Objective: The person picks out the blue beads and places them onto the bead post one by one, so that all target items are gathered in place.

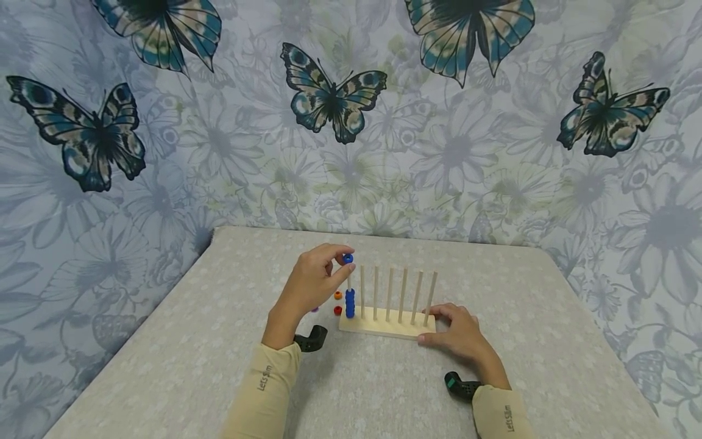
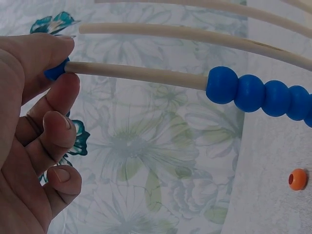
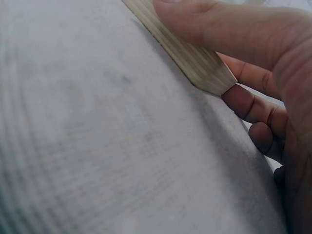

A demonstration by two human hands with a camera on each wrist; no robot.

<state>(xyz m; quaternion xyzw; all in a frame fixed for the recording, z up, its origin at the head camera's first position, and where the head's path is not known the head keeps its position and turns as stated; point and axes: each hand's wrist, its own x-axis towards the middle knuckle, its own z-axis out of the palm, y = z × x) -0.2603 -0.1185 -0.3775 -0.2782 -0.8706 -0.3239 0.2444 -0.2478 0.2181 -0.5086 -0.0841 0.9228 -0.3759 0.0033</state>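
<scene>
My left hand (image 1: 314, 277) pinches a blue bead (image 2: 56, 71) between thumb and index finger, right at the top of the leftmost wooden peg (image 2: 141, 74). Lower on that peg sits a stack of several blue beads (image 1: 350, 303). The peg rack (image 1: 384, 328) has a pale wooden base and a row of upright pegs; the others carry no beads. At its right end my right hand (image 1: 457, 332) grips the base (image 3: 195, 63), thumb on the near side and fingers round the far side and end.
Left of the rack, an orange bead (image 1: 337, 296) and a red bead (image 1: 337, 311) lie on the cloth-covered table (image 1: 219, 341). A purple bead (image 1: 315, 309) shows partly behind the left wrist. A butterfly-patterned cloth (image 1: 351, 183) hangs behind the table.
</scene>
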